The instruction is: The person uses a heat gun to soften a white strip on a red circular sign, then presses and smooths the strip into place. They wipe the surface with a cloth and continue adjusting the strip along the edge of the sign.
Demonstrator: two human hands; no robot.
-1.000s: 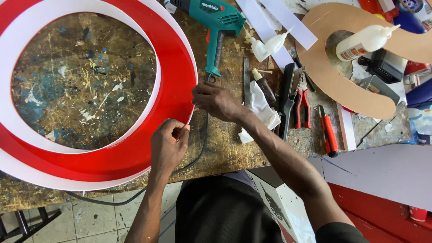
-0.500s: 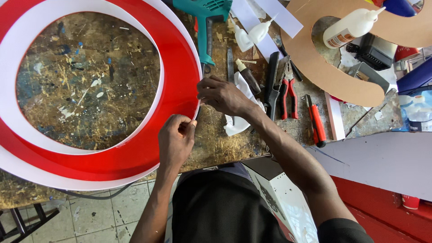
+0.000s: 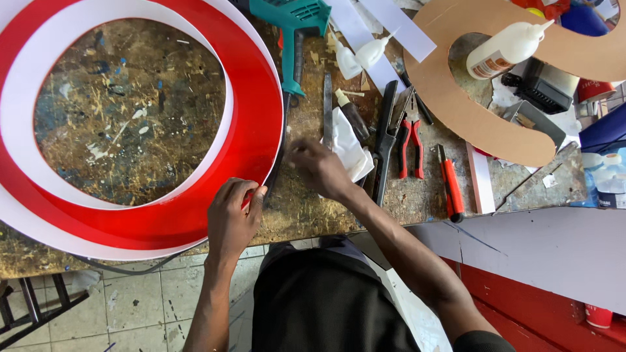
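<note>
Left hand (image 3: 231, 218) curled at the lower right rim of the big red ring (image 3: 254, 124), fingertips pinching its outer edge, about 5 o'clock on the ring. Ring flat on the paint-spattered workbench (image 3: 130, 111), white band (image 3: 215, 72) standing along its inner curve, bench top visible through the middle.

Right hand (image 3: 319, 166) at 2 o'clock from the left, just clear of the ring's rim, blurred; fingers loosely bent over the bench, cannot tell whether anything is held. Crumpled white rag (image 3: 349, 146) just beside it at 2 o'clock, touching the knuckles or nearly so.

Further at 3 o'clock from the right hand: red-handled pliers (image 3: 409, 146), then red utility knife (image 3: 451, 182). Teal heat gun (image 3: 297, 26) at 12 o'clock, handle pointing down toward the ring's edge. White glue bottle (image 3: 505, 47) lying on a brown curved cutout (image 3: 456, 98) at 2 o'clock, well apart.
</note>
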